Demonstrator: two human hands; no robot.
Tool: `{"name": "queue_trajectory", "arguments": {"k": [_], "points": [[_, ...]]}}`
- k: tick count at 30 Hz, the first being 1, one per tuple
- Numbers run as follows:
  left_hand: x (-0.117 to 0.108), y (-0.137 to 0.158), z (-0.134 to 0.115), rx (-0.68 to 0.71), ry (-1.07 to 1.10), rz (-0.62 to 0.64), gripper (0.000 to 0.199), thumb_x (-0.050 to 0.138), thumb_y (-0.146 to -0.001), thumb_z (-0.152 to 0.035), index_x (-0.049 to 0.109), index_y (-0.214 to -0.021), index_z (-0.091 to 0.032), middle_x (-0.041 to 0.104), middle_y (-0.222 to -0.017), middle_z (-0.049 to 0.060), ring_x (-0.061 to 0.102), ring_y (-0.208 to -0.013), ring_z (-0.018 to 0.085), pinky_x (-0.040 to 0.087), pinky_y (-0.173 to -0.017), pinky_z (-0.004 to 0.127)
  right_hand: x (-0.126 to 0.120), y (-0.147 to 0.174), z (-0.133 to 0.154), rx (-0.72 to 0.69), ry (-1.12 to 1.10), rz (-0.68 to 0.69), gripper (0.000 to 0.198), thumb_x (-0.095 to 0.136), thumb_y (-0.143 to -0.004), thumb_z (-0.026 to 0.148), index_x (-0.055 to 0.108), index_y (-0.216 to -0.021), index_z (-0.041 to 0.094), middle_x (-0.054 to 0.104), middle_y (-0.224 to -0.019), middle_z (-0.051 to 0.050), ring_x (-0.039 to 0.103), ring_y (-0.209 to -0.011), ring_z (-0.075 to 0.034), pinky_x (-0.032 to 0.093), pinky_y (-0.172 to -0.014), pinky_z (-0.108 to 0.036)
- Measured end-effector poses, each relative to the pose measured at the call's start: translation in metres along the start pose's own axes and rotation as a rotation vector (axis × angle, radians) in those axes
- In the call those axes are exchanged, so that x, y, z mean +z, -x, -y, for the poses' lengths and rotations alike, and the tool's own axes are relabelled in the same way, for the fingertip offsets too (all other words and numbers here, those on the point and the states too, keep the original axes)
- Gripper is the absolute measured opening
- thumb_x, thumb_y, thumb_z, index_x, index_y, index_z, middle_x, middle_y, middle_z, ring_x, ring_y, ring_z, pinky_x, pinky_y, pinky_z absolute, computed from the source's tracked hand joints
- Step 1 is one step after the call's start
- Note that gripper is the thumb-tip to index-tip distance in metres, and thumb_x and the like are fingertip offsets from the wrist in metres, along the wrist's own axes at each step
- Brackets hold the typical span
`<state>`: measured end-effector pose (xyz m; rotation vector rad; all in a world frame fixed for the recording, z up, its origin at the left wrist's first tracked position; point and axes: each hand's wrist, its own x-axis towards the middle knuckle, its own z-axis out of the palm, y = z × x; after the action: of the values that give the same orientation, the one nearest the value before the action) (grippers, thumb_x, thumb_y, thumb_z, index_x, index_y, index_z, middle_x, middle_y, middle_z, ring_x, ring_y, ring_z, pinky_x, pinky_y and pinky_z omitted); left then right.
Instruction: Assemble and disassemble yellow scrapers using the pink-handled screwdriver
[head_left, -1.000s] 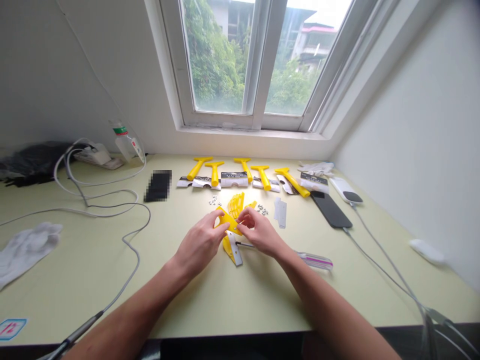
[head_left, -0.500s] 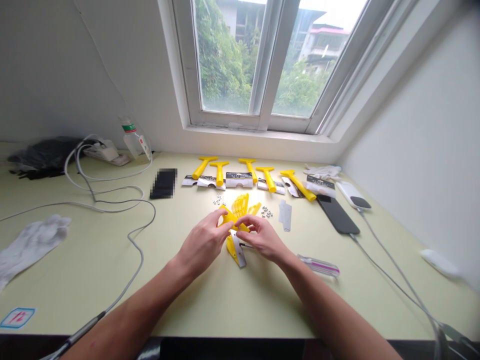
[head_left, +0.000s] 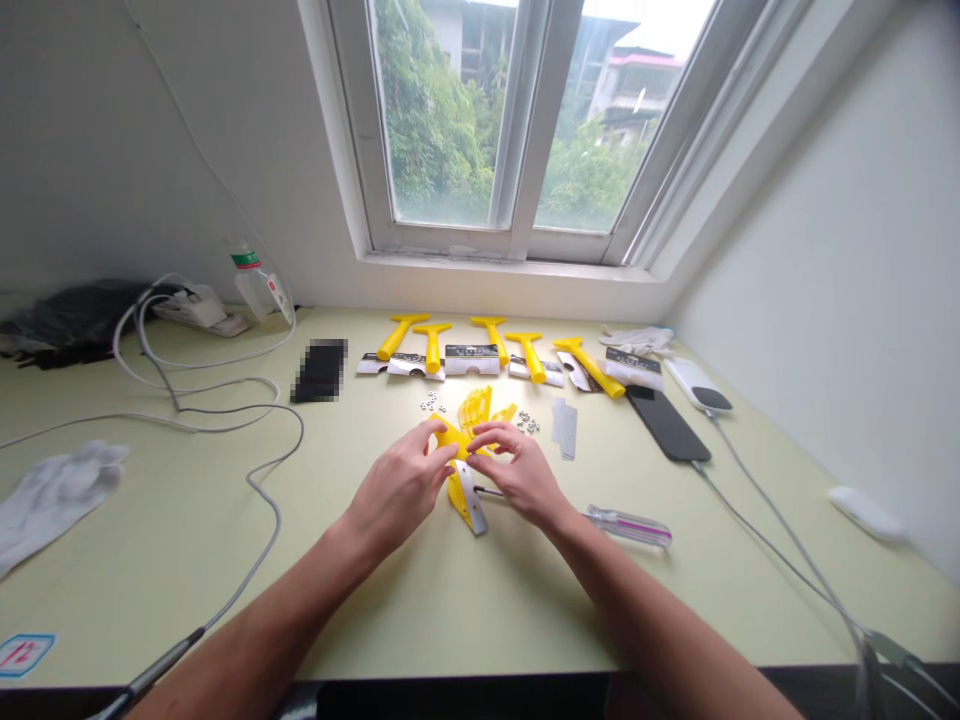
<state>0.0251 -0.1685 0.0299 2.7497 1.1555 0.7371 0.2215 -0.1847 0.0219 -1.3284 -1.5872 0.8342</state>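
Observation:
Between my two hands is a flat yellow plastic piece (head_left: 448,434). My left hand (head_left: 405,478) pinches its left side between thumb and fingers. My right hand (head_left: 517,468) has its thumb and fingertips closed at the piece's right end; anything small between them is hidden. Just below lies another yellow piece (head_left: 457,496) with a metal blade (head_left: 472,500) along it. A screwdriver (head_left: 630,525) rests on the table under my right wrist, its tip near that blade. More yellow plastic pieces (head_left: 475,406) are heaped behind my fingers.
Small nuts (head_left: 431,403) lie left of the heap, screws (head_left: 528,422) right of it, beside loose blades (head_left: 564,428). Several yellow scraper handles (head_left: 528,358) and cards line the back. Phone (head_left: 667,424) and cables (head_left: 780,525) are at right; a glove (head_left: 60,500) is at left.
The view has shifted slightly, so the table items sit a little further left. Both hands stay on the yellow piece, with only small finger movements.

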Motion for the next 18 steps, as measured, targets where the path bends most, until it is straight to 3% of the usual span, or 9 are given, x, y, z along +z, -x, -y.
{"name": "queue_trajectory", "arguments": {"k": [4, 9, 14, 18], "points": [[0.000, 0.000, 0.001, -0.008, 0.008, -0.004, 0.019, 0.058, -0.091, -0.013, 0.068, -0.106, -0.020, 0.057, -0.123, 0.011, 0.065, -0.084, 0.017, 0.060, -0.078, 0.037, -0.021, -0.009, -0.006, -0.041, 0.105, -0.077, 0.017, 0.064, -0.087, 0.036, 0.073, -0.091, 0.023, 0.072, -0.099, -0.005, 0.066, -0.089, -0.018, 0.051, -0.080, -0.032], [0.001, -0.002, 0.006, -0.017, 0.006, -0.028, 0.015, 0.060, -0.090, -0.015, 0.069, -0.102, -0.020, 0.059, -0.121, 0.009, 0.065, -0.084, 0.018, 0.060, -0.074, 0.035, -0.056, -0.024, -0.029, -0.007, 0.560, -0.085, 0.016, 0.058, -0.087, 0.023, 0.074, -0.091, 0.023, 0.074, -0.091, -0.004, 0.064, -0.082, -0.019, 0.048, -0.082, -0.036], [0.000, -0.003, 0.010, -0.052, -0.002, -0.044, 0.013, 0.062, -0.090, -0.017, 0.069, -0.100, -0.019, 0.059, -0.121, 0.010, 0.066, -0.082, 0.017, 0.061, -0.074, 0.036, -0.060, -0.027, -0.047, 0.019, 0.677, -0.064, 0.016, 0.059, -0.082, 0.014, 0.072, -0.088, 0.022, 0.073, -0.088, -0.006, 0.061, -0.087, -0.023, 0.044, -0.085, -0.040], [-0.002, -0.004, 0.013, -0.079, 0.004, -0.046, 0.014, 0.064, -0.089, -0.017, 0.070, -0.101, -0.018, 0.059, -0.122, 0.010, 0.066, -0.080, 0.017, 0.061, -0.075, 0.037, -0.058, -0.024, -0.039, 0.021, 0.728, -0.081, 0.016, 0.055, -0.086, 0.015, 0.070, -0.090, 0.019, 0.072, -0.096, -0.010, 0.059, -0.097, -0.027, 0.042, -0.092, -0.046]]}}
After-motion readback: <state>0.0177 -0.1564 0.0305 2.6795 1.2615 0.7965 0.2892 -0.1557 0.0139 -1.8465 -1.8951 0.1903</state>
